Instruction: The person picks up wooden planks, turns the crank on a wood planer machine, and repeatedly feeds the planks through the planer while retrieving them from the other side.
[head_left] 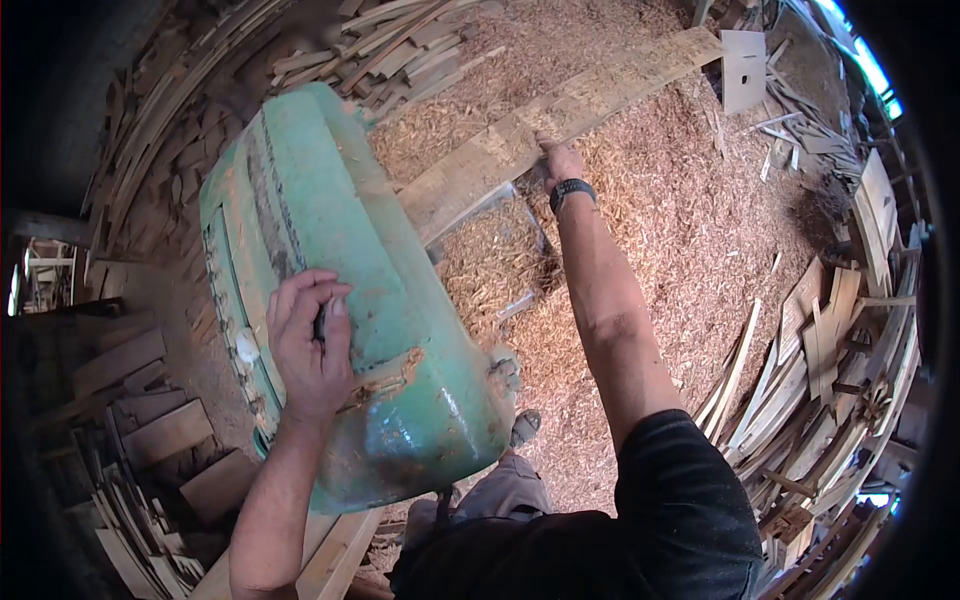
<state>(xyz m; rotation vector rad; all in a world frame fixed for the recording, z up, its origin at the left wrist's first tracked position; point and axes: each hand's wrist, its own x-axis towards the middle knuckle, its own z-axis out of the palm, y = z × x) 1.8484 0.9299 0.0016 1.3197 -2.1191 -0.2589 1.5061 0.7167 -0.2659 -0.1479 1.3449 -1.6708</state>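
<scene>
A large green woodworking machine (345, 225), worn and rusty, stands in front of me on the left. Above its top, my left hand (312, 345) is closed, thumb against curled fingers. Something small and dark shows between them, too little to name. A long wooden board (590, 105) slants from the machine's far side towards the upper right, with shavings scattered on it. My right hand (563, 165), arm stretched out and a dark watch at the wrist, is closed at the board's near edge. Part of its grip is hidden.
Wood shavings (680, 220) cover the floor. Cut boards (810, 350) lean and pile up on the right. Offcuts (165, 435) lie at the lower left, and more strips (400, 50) are heaped behind the machine. A pale panel (743, 85) stands by the board's far end.
</scene>
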